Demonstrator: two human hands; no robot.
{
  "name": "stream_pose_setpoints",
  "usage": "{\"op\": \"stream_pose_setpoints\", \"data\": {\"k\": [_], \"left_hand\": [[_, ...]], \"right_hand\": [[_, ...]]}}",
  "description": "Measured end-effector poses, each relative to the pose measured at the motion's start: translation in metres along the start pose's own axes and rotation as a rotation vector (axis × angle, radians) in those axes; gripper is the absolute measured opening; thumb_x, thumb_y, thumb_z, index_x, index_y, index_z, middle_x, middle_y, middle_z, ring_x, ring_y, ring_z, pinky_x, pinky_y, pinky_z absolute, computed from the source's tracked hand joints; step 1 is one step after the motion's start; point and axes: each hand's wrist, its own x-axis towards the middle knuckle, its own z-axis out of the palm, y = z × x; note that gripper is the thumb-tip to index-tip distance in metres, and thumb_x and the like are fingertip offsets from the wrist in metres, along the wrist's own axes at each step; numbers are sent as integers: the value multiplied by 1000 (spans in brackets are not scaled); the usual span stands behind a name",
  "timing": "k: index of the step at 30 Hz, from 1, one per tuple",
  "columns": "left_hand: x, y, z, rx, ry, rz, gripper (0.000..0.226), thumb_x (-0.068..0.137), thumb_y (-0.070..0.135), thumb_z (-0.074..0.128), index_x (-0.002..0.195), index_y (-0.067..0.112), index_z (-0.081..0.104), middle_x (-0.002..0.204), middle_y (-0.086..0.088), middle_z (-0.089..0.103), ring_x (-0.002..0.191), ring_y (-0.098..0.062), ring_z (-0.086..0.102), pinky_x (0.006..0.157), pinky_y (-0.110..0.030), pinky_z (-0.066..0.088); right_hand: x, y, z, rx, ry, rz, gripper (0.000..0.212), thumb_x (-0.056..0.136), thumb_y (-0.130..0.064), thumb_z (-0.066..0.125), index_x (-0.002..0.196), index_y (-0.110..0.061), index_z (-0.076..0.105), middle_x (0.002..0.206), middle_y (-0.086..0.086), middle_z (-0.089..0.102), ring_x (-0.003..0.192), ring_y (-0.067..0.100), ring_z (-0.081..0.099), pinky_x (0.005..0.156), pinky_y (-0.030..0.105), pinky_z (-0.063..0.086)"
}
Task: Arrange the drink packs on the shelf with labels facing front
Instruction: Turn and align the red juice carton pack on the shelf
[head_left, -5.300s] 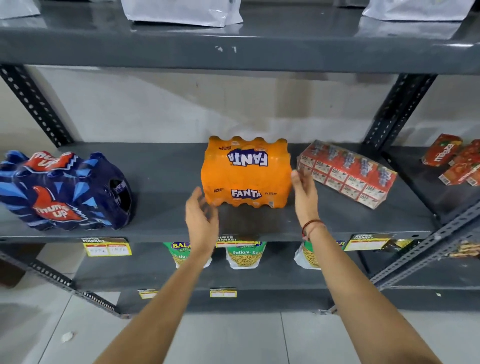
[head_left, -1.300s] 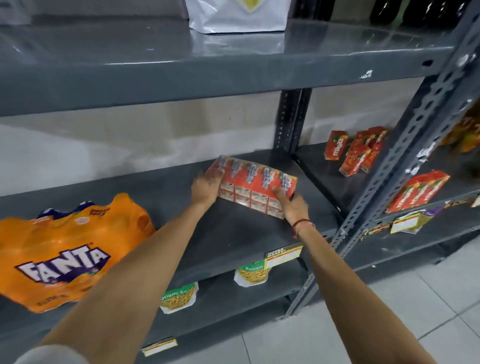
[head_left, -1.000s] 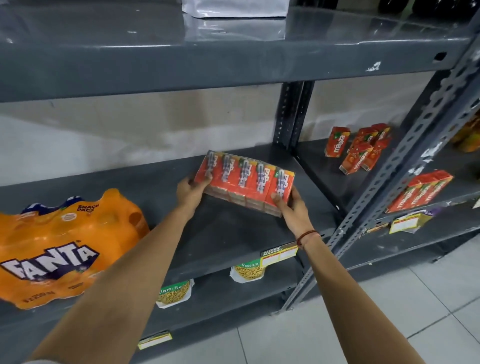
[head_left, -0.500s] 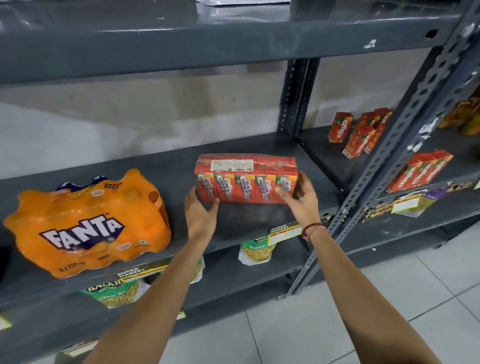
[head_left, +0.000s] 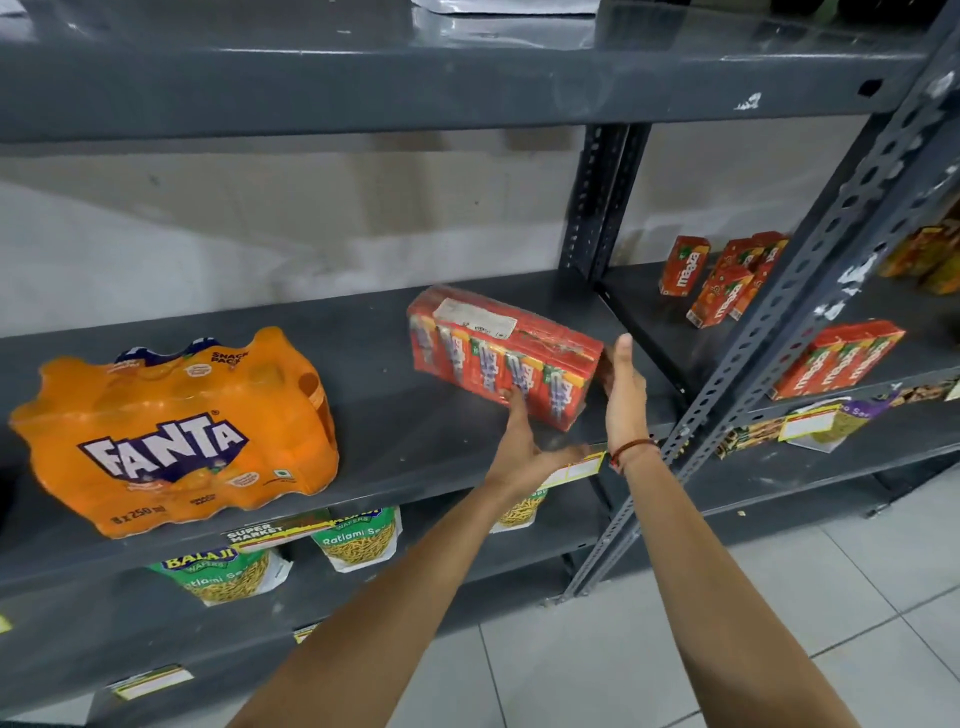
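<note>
Hands, left (head_left: 524, 447) and right (head_left: 626, 395), flat open against shelved juice pack (head_left: 501, 356).

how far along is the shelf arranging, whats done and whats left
Done: the Fanta pack sits on the shelf with its logo facing front. In hand: the red juice carton pack stands labels forward but angled; the left hand and right hand are open against it. Left: squaring that pack.
</note>
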Motion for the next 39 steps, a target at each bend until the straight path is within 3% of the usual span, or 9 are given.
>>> {"op": "stream_pose_setpoints", "data": {"k": [4, 8, 11, 14, 17, 19, 22, 31, 39], "left_hand": [[3, -6, -36, 95, -2, 52, 98, 69, 15, 78, 145, 22, 16, 134, 3, 49, 121, -12, 48, 98, -21, 37], [8, -2, -93, 386, -14, 52, 69, 71, 14, 76, 132, 12, 45, 116, 2, 59, 107, -13, 55, 79, -10, 37], [10, -4, -125, 335, 243, 54, 38, 80, -9, 50, 115, 1, 59, 113, -10, 64, 110, -25, 59, 81, -11, 37], [-8, -16, -129, 141, 582, 62, 36, 91, -3, 39, 123, 4, 53, 124, -12, 61, 117, -23, 56, 96, -22, 39], [-32, -26, -106, 88, 627, 169, 38, 95, 18, 45, 132, 11, 47, 129, 2, 55, 118, -11, 52, 97, -16, 40], [-37, -25, -86, 32, 502, 223, 48, 90, 36, 53, 135, 21, 42, 127, 13, 54, 114, 1, 52, 90, -10, 41], [-29, -24, -69, 41, 449, 166, 70, 82, 51, 57, 141, 29, 28, 133, 8, 53, 116, -7, 54, 97, -26, 42], [-8, -17, -99, 189, 480, 123, 57, 90, 51, 40, 137, 20, 34, 129, -2, 58, 115, -15, 55, 104, -39, 40], [-26, -27, -103, 218, 505, 128, 56, 92, 44, 43, 137, 13, 35, 130, -5, 57, 116, -18, 56, 94, -29, 41]], "right_hand": [[-43, 5, 7, 36, 137, -49, 68, 84, -68, 32, 95, -13, 70, 99, 8, 71, 96, 15, 66, 98, 38, 47], [-99, 15, 48, 58, 101, -132, 45, 83, -64, 39, 79, -29, 69, 84, -12, 71, 82, -8, 65, 70, 4, 43], [-108, 19, 74, 14, -80, -141, 46, 91, -51, 40, 90, -18, 72, 94, 3, 74, 99, 12, 66, 80, 15, 49], [-88, 13, 78, -91, -169, -158, 38, 96, -38, 41, 98, -13, 70, 98, 13, 73, 93, 25, 67, 83, 33, 52], [-49, 6, 58, -73, 154, -250, 22, 94, -29, 49, 96, -15, 66, 82, 16, 68, 63, 12, 57, 67, 24, 48], [-15, 2, 40, -35, 231, -194, 34, 92, -34, 53, 119, -14, 55, 115, 14, 61, 92, 2, 58, 83, 12, 43], [32, 1, 25, -144, 39, -12, 66, 89, -51, 48, 144, -20, 27, 152, 5, 28, 136, 18, 32, 110, 31, 24], [41, 10, 28, -97, -53, -11, 39, 90, -48, 50, 121, -24, 46, 110, -8, 55, 90, 0, 54, 77, 15, 39], [4, 18, 15, -154, 11, -32, 58, 89, -48, 52, 137, -18, 38, 115, -7, 46, 107, 9, 45, 93, 24, 31]]}}
